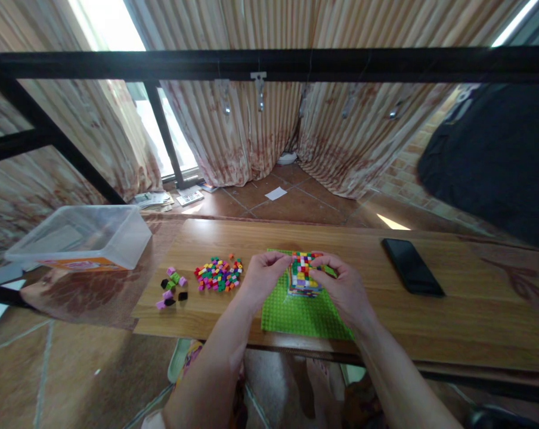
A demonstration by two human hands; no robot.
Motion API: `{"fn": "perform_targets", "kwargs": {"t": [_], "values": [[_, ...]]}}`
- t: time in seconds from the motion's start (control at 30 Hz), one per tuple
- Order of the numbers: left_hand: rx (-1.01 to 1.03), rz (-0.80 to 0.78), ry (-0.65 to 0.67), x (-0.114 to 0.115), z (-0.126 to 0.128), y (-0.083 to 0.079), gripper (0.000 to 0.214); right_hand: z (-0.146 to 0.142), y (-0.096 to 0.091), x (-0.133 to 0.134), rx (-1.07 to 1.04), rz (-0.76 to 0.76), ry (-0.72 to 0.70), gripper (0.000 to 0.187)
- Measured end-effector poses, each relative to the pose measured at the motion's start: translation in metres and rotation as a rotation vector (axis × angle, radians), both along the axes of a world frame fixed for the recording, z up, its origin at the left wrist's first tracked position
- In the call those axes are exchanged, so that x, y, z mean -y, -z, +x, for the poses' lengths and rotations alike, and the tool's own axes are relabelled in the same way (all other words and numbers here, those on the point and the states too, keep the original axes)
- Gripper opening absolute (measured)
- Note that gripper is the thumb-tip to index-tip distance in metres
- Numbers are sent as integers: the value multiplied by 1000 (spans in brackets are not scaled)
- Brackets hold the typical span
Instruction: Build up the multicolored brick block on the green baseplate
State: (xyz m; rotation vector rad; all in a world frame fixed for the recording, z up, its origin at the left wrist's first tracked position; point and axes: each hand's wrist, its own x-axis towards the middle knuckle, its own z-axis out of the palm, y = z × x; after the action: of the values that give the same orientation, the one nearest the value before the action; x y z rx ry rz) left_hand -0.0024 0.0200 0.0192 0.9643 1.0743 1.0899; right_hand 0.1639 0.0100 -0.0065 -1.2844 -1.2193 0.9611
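A small block-shaped structure of multicoloured building bricks [303,276] stands on a green studded baseplate [296,319]. My left hand [266,273] is at its left side, fingers closed with the tips against the upper left corner. From the right, my right hand [343,286] reaches over the structure's top. Its thumb and index finger come together at the right edge of the top layer; anything between them is too small to make out. Left of the baseplate lies a pile of loose small coloured bricks [219,275].
Several pink, green and black bricks [173,280] lie farther left on the wooden table [341,238]. A black phone [412,267] rests on the right. Beyond the left end stands a clear plastic bin [130,232]. A black metal bar [296,64] crosses above, before curtains [251,131].
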Motion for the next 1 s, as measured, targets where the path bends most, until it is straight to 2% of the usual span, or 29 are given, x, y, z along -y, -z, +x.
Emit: {"fn": "perform_targets", "kwargs": {"t": [0.1,0.23,0.33,0.4,0.53,0.7,0.87,1.0], "values": [[86,-60,-21,1,-1,-2,31,-1,2,1,-16,20,0,17],[367,-187,-93,-2,-4,-4,33,3,6,-1,-92,17,-12,22],[555,-291,-124,-4,-7,-9,29,8,4,-4,-146,73,67,22],[630,-328,-118,-5,-7,-13,35,9,0,-4,-136,134,134,19],[732,-329,-60,-3,-6,-20,46,2,-12,1,140,318,154,11],[791,-301,57,2,-4,-22,49,-20,-20,9,500,498,36,18],[821,-281,116,3,-3,-21,49,-33,-22,8,684,539,-13,21],[832,-261,139,4,-3,-22,49,-37,-24,5,726,520,14,17]]}}
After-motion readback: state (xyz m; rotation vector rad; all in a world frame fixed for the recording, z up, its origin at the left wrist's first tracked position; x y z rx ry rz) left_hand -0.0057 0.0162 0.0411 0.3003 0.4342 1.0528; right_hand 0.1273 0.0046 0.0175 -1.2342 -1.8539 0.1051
